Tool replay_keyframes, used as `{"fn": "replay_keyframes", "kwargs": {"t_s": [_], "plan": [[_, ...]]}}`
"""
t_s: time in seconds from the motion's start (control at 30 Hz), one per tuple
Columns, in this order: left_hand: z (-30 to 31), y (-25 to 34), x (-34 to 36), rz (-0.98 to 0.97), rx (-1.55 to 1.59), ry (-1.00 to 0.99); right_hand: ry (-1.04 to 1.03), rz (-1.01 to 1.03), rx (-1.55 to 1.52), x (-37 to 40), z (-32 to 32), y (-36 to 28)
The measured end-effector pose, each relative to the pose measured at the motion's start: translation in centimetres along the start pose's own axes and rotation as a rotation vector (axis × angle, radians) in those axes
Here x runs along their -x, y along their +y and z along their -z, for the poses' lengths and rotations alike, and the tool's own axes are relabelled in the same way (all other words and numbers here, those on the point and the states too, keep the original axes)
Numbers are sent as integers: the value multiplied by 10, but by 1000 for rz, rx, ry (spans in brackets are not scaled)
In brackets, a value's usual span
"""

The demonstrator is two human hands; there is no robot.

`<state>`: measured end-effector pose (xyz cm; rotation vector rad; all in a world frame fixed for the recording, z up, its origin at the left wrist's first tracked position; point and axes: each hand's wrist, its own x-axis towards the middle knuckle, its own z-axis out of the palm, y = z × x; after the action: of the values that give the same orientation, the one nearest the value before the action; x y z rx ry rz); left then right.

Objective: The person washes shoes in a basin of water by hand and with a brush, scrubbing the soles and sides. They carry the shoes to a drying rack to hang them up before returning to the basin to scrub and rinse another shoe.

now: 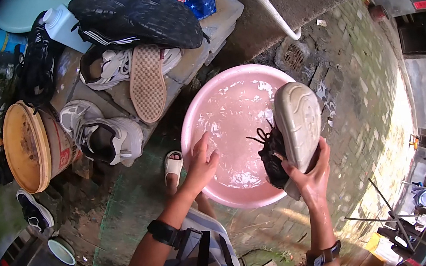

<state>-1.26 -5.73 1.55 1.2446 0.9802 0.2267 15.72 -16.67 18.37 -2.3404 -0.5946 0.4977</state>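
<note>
A black lace-up sneaker with a thick pale sole [301,123] is held up over the right side of a pink basin [188,120]. My right hand [311,171] grips it near its lower end, with the sole turned up towards me and the dark laces hanging on the left. Water with patches of foam [239,124] fills the basin. My left hand [202,164] hovers by the basin's left rim, fingers apart, holding nothing.
On a stone ledge to the left lie several shoes, among them a black sneaker [137,21] and a grey-white one [116,138]. A white bottle [66,29], a blue bag [191,0] and a yellow-rimmed bucket [27,148] stand there. A white pipe [265,0] slants behind the basin.
</note>
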Motion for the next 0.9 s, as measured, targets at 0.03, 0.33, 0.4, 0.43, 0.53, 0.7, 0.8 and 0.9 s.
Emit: {"fn": "replay_keyframes", "kwargs": {"t_s": [0.03,0.33,0.4,0.43,0.53,0.7,0.8,0.9], "plan": [[2,1,1,39,80,-8,-23,4,23,-1,-9,5],[2,66,-5,-492,-617,-110,-181,69,278,-13,-115,83],[-5,65,-14,-488,-711,-193,-213,93,400,-15,-127,89],[-11,57,-21,-532,-850,-240,-261,40,423,-18,-128,87],[-25,31,-41,-520,-1093,-346,-218,40,564,-16,-142,104],[-40,11,-57,-373,-1195,-388,-277,-28,706,-24,-157,123],[-46,-22,-56,-537,-1313,-239,-279,-5,778,-19,-163,138],[-57,-55,-59,-625,-1282,-137,-429,-33,633,-13,-166,168]]}}
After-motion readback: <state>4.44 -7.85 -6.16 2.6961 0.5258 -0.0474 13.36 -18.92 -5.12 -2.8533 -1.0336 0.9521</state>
